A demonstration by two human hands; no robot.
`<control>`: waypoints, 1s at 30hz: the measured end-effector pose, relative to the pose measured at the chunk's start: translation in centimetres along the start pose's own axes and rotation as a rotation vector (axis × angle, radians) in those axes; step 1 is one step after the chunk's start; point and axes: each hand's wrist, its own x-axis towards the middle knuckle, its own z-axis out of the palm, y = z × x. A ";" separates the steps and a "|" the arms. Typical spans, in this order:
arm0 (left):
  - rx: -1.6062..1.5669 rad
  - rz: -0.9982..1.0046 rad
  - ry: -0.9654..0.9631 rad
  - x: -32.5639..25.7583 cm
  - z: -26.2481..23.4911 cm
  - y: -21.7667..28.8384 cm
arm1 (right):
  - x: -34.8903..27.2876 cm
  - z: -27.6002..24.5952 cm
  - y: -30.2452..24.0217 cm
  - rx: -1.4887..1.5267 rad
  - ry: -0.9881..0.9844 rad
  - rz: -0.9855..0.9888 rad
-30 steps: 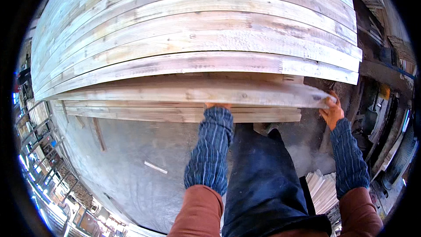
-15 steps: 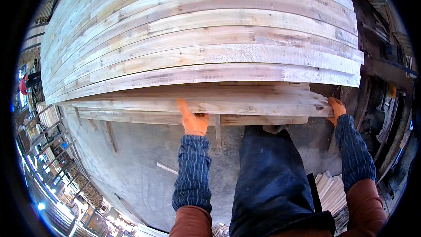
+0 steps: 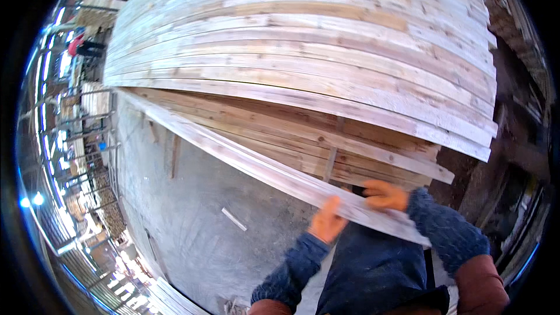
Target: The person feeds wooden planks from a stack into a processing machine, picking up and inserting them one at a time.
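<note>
Head view: both hands' grip point(image 3: 328, 221) point(image 3: 385, 196) on pale plank point(image 3: 245, 160) beside lumber stack point(image 3: 326, 52).

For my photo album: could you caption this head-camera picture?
Both hands, left hand and right hand, grip a long pale plank angled off a big lumber stack.

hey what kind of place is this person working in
Probably a lumber yard or sawmill shed: a big stack of long planks, more timber piles along the left, and both hands, left and right, gripping one long board.
</note>
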 end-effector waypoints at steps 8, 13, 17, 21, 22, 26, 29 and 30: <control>-0.975 -0.389 -0.881 -2.3 1.0 13.8 | 3.2 9.8 -7.0 -0.409 -0.043 -0.171; -0.347 0.094 -0.372 2.2 -10.7 13.2 | -9.2 5.3 -2.1 -0.311 -0.013 -0.062; 0.657 0.250 -0.591 9.1 -20.2 8.5 | -22.3 3.9 -1.1 -0.361 0.134 0.176; 0.573 0.331 -0.962 13.8 -20.8 6.9 | -31.5 4.3 -0.7 -0.369 0.226 0.198; 0.555 0.392 -1.012 14.1 -19.7 7.2 | -32.9 4.5 -0.3 -0.486 0.284 0.090; 0.569 0.421 -1.103 13.6 -15.4 8.6 | -36.0 3.9 1.3 -0.762 0.374 0.096; 0.773 0.467 -0.967 11.0 -12.7 9.8 | -38.2 4.6 2.8 -1.039 0.432 0.175; 0.716 0.477 -0.888 9.9 -12.0 10.3 | -39.1 4.8 3.4 -1.111 0.453 0.180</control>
